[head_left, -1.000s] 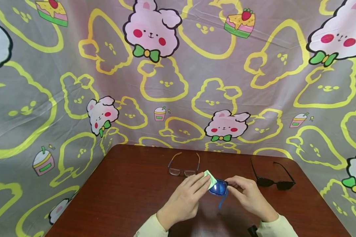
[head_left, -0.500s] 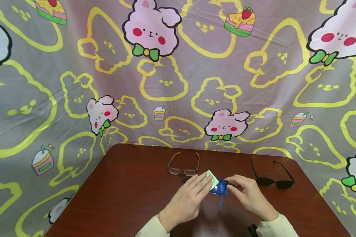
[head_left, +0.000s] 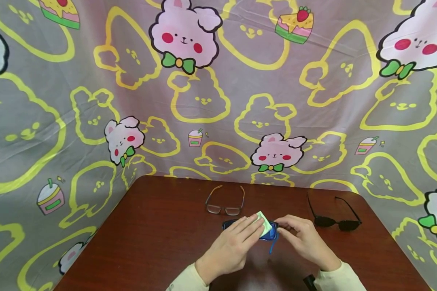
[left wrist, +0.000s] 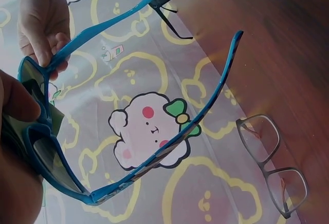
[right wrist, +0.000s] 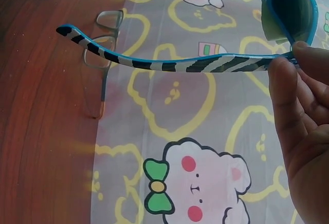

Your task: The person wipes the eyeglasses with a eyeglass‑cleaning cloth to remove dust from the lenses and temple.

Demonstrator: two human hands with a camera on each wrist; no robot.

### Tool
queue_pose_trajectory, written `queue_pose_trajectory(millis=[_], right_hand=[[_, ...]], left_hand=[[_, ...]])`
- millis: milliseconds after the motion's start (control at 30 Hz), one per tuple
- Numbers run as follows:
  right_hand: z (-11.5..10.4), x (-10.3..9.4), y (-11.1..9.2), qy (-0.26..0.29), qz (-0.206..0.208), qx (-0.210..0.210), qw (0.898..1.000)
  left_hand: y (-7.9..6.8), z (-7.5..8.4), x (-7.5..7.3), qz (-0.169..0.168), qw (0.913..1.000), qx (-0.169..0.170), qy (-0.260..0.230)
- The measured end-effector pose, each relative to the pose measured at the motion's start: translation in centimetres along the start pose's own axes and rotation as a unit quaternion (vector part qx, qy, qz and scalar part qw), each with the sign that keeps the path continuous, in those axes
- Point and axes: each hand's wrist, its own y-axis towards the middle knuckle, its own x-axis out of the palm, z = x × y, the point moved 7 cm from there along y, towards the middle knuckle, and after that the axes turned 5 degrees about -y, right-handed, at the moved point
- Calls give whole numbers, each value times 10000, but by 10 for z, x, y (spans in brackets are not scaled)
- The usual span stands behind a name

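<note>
Over the glossy table [head_left: 149, 238], well in from its far edge, the right hand [head_left: 303, 237] pinches blue-framed sunglasses [head_left: 274, 233] by the hinge; the left hand [head_left: 236, 244] pinches thin green cloth [head_left: 266, 228] against them. The right wrist view shows zebra stripes [right wrist: 159, 66] hidden from the head view.

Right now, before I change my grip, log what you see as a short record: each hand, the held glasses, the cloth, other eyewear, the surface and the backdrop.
Left hand: holds the cloth against a lens
Right hand: pinches the frame near a hinge
Held glasses: blue frame, arms unfolded, zebra stripes outside one arm
Cloth: pale green
Other eyewear: clear-lensed glasses and black sunglasses, arms unfolded
Surface: reddish-brown table
Backdrop: cartoon-printed curtain
</note>
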Motion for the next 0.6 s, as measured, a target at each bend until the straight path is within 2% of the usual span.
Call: queue_pose_trajectory(millis=[233, 600], right_hand=[[-2, 0, 2, -11, -96, -117, 9999], [-5, 0, 2, 33, -134, -282, 9995]], left_hand=[[0, -2, 0, 82, 9999, -11, -93], [2, 1, 0, 32, 9999, 128, -29]])
